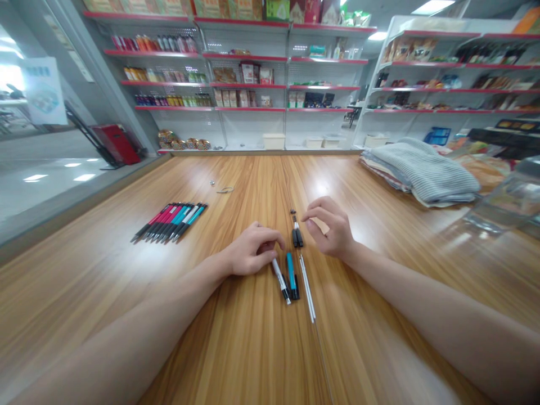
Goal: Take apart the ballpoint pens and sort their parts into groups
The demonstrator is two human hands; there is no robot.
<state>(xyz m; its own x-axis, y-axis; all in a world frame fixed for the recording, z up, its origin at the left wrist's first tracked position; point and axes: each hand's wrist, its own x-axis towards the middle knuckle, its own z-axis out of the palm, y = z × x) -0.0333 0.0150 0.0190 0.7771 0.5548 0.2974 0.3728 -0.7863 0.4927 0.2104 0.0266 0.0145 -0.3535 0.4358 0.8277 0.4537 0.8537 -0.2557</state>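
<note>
Poster [44, 90] stands at the far left of my feed, with a red case [116, 143] on a black trolley just past it. Shelving [236, 84] with red-edged tiers of packaged goods fills the top of the frame, behind a long wooden table [97, 281]. On the left of the table I see a tight row of assembled pens [169, 221] in pink, teal and black, lying side by side with their tips toward the lower left. Above them, near the middle of the table, sit a tiny metal bit [212, 183] and a thin curl of wire [225, 190].

The left hand [253, 249] rests low in the centre, curled, its fingertips [274, 243] at the top of a white pen barrel [280, 279]; from here I cannot tell whether it is gripping or only touching. Just right of that barrel lies a teal pen barrel [291, 274] with a black end, then two thin white rods [307, 287]. Above them stand a pair of small black pen parts [297, 236]. The right hand [331, 228] hangs just beside those parts, fingers curled into a narrow shape, holding nothing. A folded stack of cloth [422, 174] lies at the upper right, and a clear container [502, 197] sits at the right edge.
</note>
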